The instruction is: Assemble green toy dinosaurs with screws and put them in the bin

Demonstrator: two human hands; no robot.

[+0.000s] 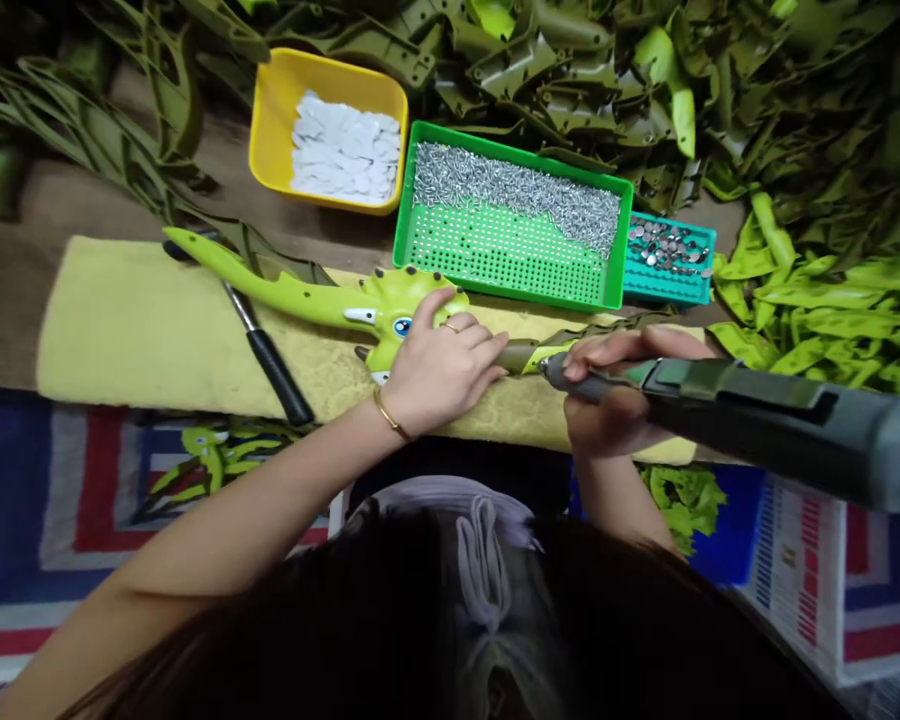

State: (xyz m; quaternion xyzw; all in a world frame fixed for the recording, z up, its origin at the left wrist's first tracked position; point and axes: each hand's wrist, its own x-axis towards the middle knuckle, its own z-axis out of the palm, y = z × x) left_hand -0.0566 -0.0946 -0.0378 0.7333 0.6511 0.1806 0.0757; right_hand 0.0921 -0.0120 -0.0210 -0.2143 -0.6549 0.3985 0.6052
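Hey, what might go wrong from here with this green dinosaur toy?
The electric screwdriver in the right hand sits close to the left hand, so a slip could catch it. The green dinosaur toy lies on a soft yellow towel and may shift under pressure. The green tray of screws stands just behind the toy, so a knock could spill them.

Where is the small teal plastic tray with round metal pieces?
In the head view, the teal plastic tray sits upper right, against the right end of the green perforated tray.
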